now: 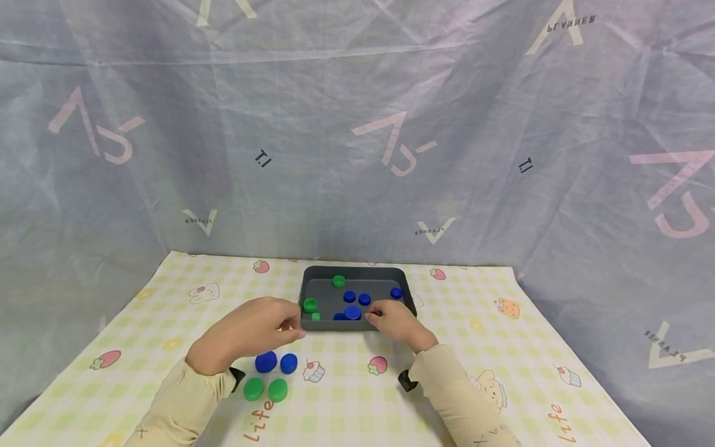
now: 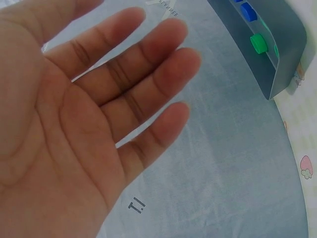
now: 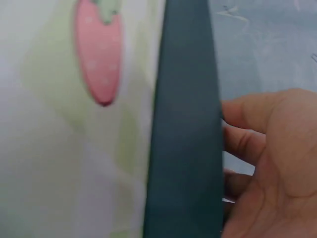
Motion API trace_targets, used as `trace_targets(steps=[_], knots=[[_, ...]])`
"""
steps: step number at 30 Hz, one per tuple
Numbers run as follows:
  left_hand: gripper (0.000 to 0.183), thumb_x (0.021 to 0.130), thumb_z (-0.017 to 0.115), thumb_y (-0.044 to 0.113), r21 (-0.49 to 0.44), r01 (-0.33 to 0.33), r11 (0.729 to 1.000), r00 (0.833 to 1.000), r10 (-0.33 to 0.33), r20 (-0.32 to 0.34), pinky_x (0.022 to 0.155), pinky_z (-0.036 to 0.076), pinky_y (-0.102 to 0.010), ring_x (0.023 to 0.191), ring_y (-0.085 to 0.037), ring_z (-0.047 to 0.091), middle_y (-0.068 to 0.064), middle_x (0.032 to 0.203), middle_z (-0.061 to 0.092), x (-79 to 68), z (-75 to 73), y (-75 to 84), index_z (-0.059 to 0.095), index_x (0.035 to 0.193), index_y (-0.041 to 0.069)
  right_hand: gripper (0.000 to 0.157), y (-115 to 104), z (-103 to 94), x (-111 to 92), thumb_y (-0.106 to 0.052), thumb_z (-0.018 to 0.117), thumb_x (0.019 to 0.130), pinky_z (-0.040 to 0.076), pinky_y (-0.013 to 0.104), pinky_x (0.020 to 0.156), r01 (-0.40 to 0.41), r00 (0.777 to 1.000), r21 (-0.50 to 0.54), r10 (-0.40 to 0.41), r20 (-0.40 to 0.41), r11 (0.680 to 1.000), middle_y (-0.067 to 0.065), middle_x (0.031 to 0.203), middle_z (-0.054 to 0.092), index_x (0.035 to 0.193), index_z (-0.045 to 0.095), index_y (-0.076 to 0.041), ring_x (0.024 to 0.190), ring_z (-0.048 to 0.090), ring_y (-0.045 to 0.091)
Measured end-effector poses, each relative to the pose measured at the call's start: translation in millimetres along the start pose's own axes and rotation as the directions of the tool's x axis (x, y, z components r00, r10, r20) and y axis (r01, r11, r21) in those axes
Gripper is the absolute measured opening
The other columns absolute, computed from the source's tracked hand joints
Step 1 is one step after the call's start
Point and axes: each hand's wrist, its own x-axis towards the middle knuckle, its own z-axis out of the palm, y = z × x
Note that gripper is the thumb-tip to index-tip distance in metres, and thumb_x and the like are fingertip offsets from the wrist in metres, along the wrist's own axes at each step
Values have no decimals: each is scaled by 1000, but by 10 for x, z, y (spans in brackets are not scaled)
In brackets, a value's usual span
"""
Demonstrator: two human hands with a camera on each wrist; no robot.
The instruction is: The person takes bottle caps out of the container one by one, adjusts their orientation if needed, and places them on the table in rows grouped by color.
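A dark grey tray (image 1: 357, 271) at the middle of the table holds several blue and green bottle caps. My right hand (image 1: 393, 320) reaches over its front rim, fingertips close beside a large blue cap (image 1: 352, 312). In the right wrist view the fingertips of this hand (image 3: 272, 153) are hidden behind the tray wall (image 3: 185, 124); no cap shows between them. My left hand (image 1: 246, 329) hovers by the tray's front left corner. In the left wrist view its palm (image 2: 74, 114) is bare, with fingers loosely bent; a green cap (image 2: 258, 43) shows inside the tray beyond.
Below my left hand, two blue caps (image 1: 288, 363) and two green caps (image 1: 254, 389) lie on the checked tablecloth (image 1: 346, 403). A grey printed curtain (image 1: 335, 186) hangs behind the table and along its sides.
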Motion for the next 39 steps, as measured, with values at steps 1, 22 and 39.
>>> trace_targets(steps=[1,22,39], knots=[[19,92,72,31,1,1,1000,1000,-1,-1,59,40,-27,59,-6,44,14,67,52,1,-1,0,61,78,27,25,-3,12,3,-23,60,100,36,27,58,-1,1000,-7,1,-1,1000,-5,66,47,77,62,-13,58,43,10],[23,92,73,29,4,-35,999,999,35,-36,58,37,-26,59,-5,41,14,66,48,13,56,-1,56,76,27,12,-24,-289,-23,-2,72,89,46,32,62,-3,968,140,38,-249,990,1,77,64,95,71,-11,63,52,14],[28,81,83,24,279,-189,941,881,288,-375,73,51,-34,80,-10,57,5,98,62,171,327,127,66,102,18,29,-660,-440,-199,-5,71,91,55,30,73,188,980,468,-137,-141,864,4,94,68,119,65,-11,84,68,23]])
